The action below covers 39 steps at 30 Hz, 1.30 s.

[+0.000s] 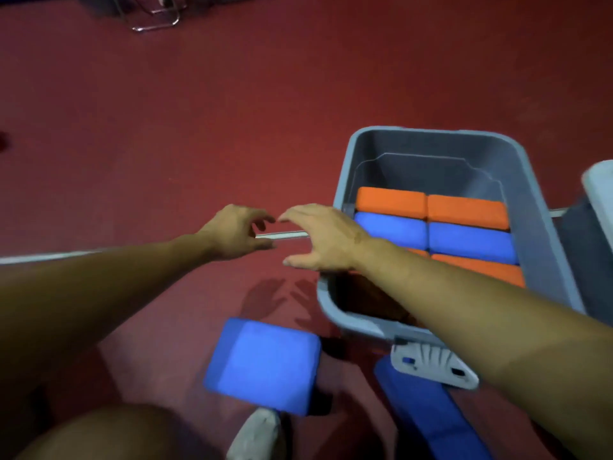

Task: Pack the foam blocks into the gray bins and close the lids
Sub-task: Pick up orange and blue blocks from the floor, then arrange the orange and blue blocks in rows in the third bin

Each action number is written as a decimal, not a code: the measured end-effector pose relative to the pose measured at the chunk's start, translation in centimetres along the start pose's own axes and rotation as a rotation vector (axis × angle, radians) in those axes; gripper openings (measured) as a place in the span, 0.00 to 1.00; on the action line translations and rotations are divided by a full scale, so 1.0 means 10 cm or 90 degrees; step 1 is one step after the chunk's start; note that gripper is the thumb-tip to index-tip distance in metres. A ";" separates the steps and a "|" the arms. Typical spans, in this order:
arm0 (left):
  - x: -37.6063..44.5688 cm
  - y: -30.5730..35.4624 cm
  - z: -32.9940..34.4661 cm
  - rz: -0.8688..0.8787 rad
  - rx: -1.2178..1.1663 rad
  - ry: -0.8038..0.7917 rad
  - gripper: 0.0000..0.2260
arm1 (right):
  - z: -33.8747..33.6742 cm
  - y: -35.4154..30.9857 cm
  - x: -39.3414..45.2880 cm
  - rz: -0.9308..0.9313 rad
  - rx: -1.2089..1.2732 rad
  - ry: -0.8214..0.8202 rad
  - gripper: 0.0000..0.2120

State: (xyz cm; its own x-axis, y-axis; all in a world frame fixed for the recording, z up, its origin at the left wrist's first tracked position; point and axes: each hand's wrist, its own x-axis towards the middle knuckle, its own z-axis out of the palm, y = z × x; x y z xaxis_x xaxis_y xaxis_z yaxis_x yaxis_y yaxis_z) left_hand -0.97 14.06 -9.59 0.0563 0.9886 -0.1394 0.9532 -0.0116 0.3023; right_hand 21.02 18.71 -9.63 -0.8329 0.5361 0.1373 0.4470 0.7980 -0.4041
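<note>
Both hands, left [237, 232] and right [323, 240], hang open over the red floor [166, 127], holding nothing. The right arm hides part of the gray bin [537, 207] of foam blocks [467, 210]. One blue block [265, 363] lies outside.

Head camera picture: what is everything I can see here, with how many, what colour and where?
gray bin: one, gray, open, on the floor at right.
orange foam blocks: at least three, in the bin.
blue foam blocks in bin: two, between the orange rows.
loose blue foam block: one, on the floor near the bin.
blue object: one, bottom right, partly hidden.
floor: red.
metal frame: one, far top left.
left hand: open, empty.
right hand: open, empty.
</note>
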 end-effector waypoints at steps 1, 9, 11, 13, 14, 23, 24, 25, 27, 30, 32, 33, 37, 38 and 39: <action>-0.15 -0.12 0.08 -0.020 -0.024 0.007 0.22 | 0.14 -0.15 0.06 -0.011 0.018 -0.004 0.34; -1.02 -0.83 0.96 -0.183 -0.148 -0.019 0.30 | 1.10 -0.74 0.14 0.001 -0.121 -0.137 0.36; -1.15 -0.89 1.18 -0.216 -0.184 -0.034 0.32 | 1.21 -0.76 0.10 0.025 -0.114 -0.157 0.36; -1.24 -0.92 1.36 -0.239 -0.215 -0.045 0.33 | 1.33 -0.75 0.04 0.052 -0.097 -0.180 0.37; -1.27 -0.93 1.44 -0.248 -0.227 -0.047 0.34 | 1.40 -0.75 0.00 0.066 -0.086 -0.196 0.37; -1.48 -0.95 1.92 -0.412 -0.370 -0.069 0.41 | 1.86 -0.61 -0.52 0.195 0.016 -0.297 0.48; -1.47 -0.94 1.93 -0.429 -0.375 -0.068 0.42 | 1.88 -0.60 -0.58 0.205 0.030 -0.305 0.51; -1.46 -0.93 1.91 -0.446 -0.375 -0.067 0.43 | 1.89 -0.60 -0.63 0.207 0.037 -0.310 0.52; -1.43 -0.90 1.86 -0.462 -0.372 -0.063 0.44 | 1.92 -0.59 -0.74 0.191 0.024 -0.303 0.53; -1.43 -0.86 1.77 -0.440 -0.424 -0.054 0.45 | 1.94 -0.57 -0.86 0.190 0.010 -0.285 0.53; -1.44 -0.79 1.69 -0.438 -0.490 -0.065 0.40 | 1.93 -0.54 -0.92 0.219 0.022 -0.274 0.53; -1.44 -0.74 1.64 -0.437 -0.521 -0.078 0.34 | 1.90 -0.54 -0.95 0.234 0.031 -0.269 0.53; -1.37 -0.56 1.38 -0.402 -0.533 -0.148 0.28 | 1.74 -0.50 -1.12 0.259 0.054 -0.285 0.55; -1.34 -0.50 1.30 -0.381 -0.511 -0.158 0.29 | 1.68 -0.50 -1.18 0.261 0.056 -0.289 0.55; -1.30 -0.43 1.21 -0.356 -0.478 -0.164 0.31 | 1.62 -0.49 -1.24 0.262 0.057 -0.290 0.56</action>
State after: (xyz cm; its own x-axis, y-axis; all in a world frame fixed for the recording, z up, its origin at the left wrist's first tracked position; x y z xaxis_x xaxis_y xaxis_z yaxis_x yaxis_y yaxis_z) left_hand -2.17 -0.61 -20.51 -0.1989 0.7579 -0.6213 0.4289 0.6374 0.6402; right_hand 23.90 3.65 -23.97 -0.6621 0.6082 -0.4378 0.7488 0.5137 -0.4188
